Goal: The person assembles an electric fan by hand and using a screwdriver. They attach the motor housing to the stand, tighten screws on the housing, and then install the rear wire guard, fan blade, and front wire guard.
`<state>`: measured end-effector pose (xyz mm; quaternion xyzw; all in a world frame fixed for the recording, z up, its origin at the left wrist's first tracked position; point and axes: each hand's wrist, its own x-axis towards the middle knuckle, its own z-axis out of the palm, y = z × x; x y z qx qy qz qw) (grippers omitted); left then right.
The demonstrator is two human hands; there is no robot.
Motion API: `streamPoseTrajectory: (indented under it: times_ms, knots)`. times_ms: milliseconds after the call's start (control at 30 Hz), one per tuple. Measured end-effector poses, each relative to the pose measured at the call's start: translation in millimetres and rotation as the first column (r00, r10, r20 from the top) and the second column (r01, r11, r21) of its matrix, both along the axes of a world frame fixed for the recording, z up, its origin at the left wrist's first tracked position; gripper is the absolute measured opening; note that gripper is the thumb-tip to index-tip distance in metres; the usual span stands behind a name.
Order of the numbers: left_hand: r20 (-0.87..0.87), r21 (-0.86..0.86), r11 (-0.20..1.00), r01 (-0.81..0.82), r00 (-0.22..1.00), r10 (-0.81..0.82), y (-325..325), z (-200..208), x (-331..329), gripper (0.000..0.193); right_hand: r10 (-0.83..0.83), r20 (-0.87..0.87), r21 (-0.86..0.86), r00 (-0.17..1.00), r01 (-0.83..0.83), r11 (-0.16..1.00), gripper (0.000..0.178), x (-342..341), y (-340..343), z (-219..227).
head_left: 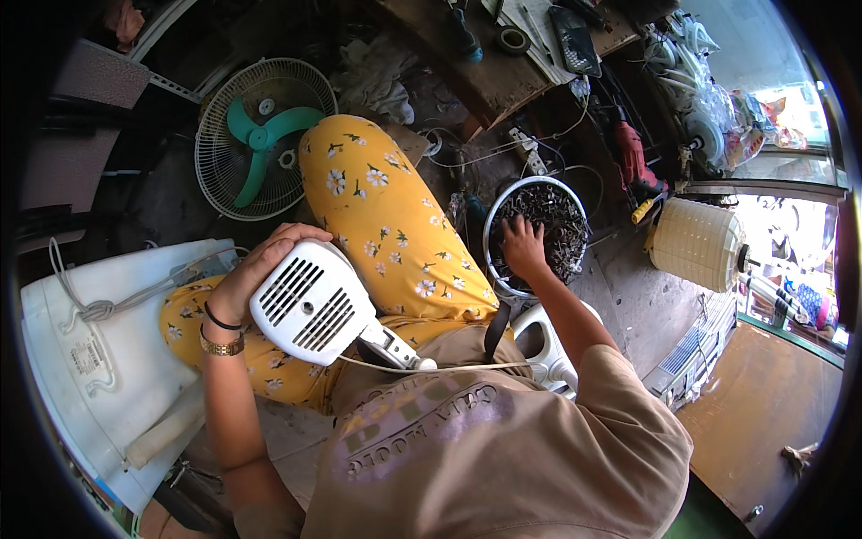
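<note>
My left hand (pixel 254 269) is wrapped around the side of a white fan motor housing (pixel 310 301) with slotted vents, resting over my lap. A white neck joint and a cord come off the housing's lower end toward my waist. My right hand (pixel 523 247) reaches into a round white-rimmed bucket (pixel 489 229) filled with small dark pieces that look like screws (pixel 558 225). Its fingers are apart and touch the heap; whether a piece lies under the fingertips cannot be made out. A white fan base (pixel 558 346) sits beside my right forearm.
A caged fan with green blades (pixel 258 139) lies at the far left. White plastic casing (pixel 99 359) is at my left. A wooden bench (pixel 503 90) with tape and tools stands ahead. On the right are a red power drill (pixel 636 162), a cream ribbed drum (pixel 696 244) and loose cables.
</note>
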<state>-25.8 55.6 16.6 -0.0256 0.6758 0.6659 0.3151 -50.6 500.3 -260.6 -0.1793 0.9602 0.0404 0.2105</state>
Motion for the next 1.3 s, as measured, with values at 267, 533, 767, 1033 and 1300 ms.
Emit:
streamPoseTrajectory:
  times_ms: [267, 533, 767, 1033, 1300]
  knots:
    - [-0.044, -0.035, 0.999, 0.022, 0.999, -0.023, -1, -4, 1, 0.055, -0.079, 0.021, -0.084, 0.997, 0.081, 0.993, 0.059, 36, 7, 5]
    - [-0.092, -0.071, 0.995, 0.063, 0.993, -0.070, 1, -5, -2, 0.055, -0.284, -0.107, -0.302, 0.953, 0.241, 0.922, 0.070, -24, -9, -35]
    - [-0.145, -0.102, 0.993, 0.052, 0.987, -0.067, 3, -3, 0, 0.056, -0.031, -0.007, -0.199, 1.000, 0.029, 0.980, 0.056, 13, -13, -15]
    - [-0.109, -0.123, 0.988, 0.097, 0.988, -0.111, 1, -2, -3, 0.063, 0.056, -0.028, -0.154, 0.998, -0.059, 0.986, 0.059, 57, 3, 3]
    - [-0.137, -0.114, 0.991, 0.064, 0.987, -0.079, 3, -2, 1, 0.057, -0.035, -0.106, -0.236, 0.994, 0.009, 0.972, 0.034, 31, 1, 12]
